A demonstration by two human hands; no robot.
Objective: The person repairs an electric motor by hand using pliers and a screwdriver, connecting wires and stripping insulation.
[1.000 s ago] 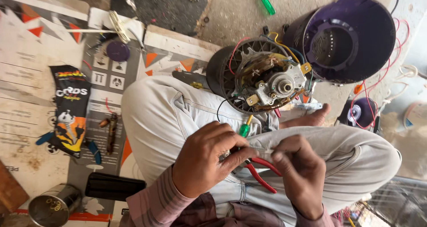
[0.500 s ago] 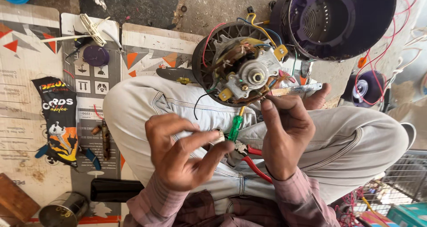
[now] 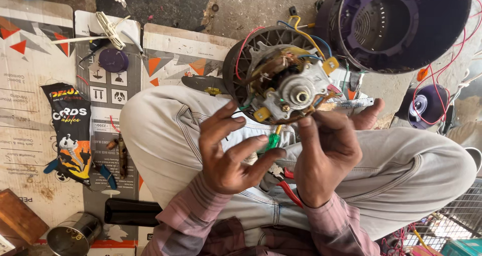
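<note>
Sleeves: my pink checked cuffs sit nearest, at the bottom edge.
Pliers (image 3: 290,189): red-handled, lying on my lap between my wrists, partly hidden.
Left hand (image 3: 228,153): palm up over my left thigh, fingers spread and curled, clamped on nothing; its fingertips come close to the screwdriver.
Screwdriver (image 3: 272,139): green handle, standing between my two hands just below the motor; I cannot tell which fingers bear it.
Right hand (image 3: 329,153): back towards me, fingers reaching up to the motor's lower edge; whether they grip it I cannot tell.
Hands together: near each other, not touching.
Motor (image 3: 286,83): resting at my knees, bare copper windings and metal hub facing me, coloured wires looping off its far side.
Tin can (image 3: 73,234): near left, on the cardboard.
Snack packet (image 3: 70,128): black, left of my leg.
Purple cap (image 3: 113,60): far left on the cardboard.
Purple housing (image 3: 401,25): far right, open mouth up, beyond the motor.
</note>
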